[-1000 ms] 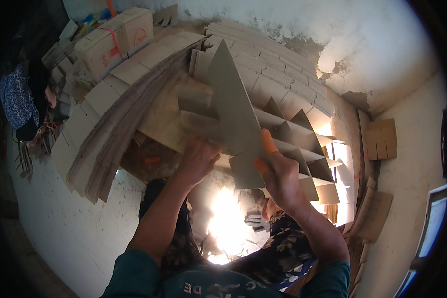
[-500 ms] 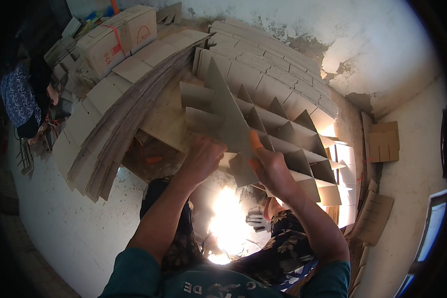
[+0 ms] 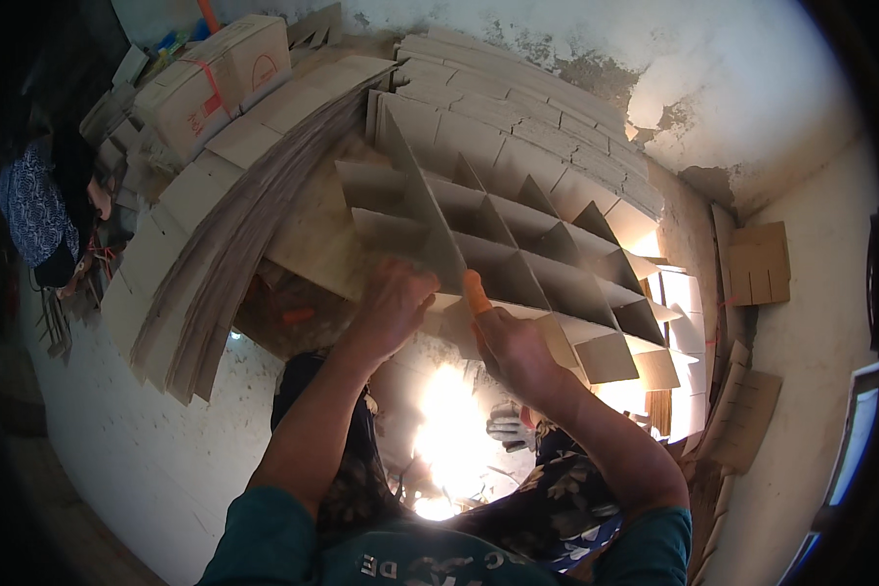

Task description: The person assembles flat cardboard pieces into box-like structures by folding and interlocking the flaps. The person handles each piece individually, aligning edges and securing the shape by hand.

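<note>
A cardboard divider grid (image 3: 537, 278) of interlocked strips sits in front of me, its cells facing up. One long strip (image 3: 425, 205) crosses its left side and now stands nearly edge-on. My right hand (image 3: 518, 356) is closed on the near end of this strip, with an orange cover (image 3: 476, 291) on one finger. At the near left corner of the grid, my left hand (image 3: 396, 308) is closed, its fingertips against the cardboard. That hand is slightly blurred, and the exact piece in its fingers is partly hidden.
Stacked flat cardboard strips (image 3: 210, 264) fan out on the left, and more slotted stacks (image 3: 518, 107) lie behind the grid. A taped carton (image 3: 215, 83) stands at the back left. Below my hands are a bright light patch (image 3: 449, 430) and a glove (image 3: 510, 427). Another person (image 3: 44, 210) is far left.
The long strip has swung from leaning with its face showing to nearly upright. My right hand has moved slightly left and down along with it. My left hand stays near the same corner.
</note>
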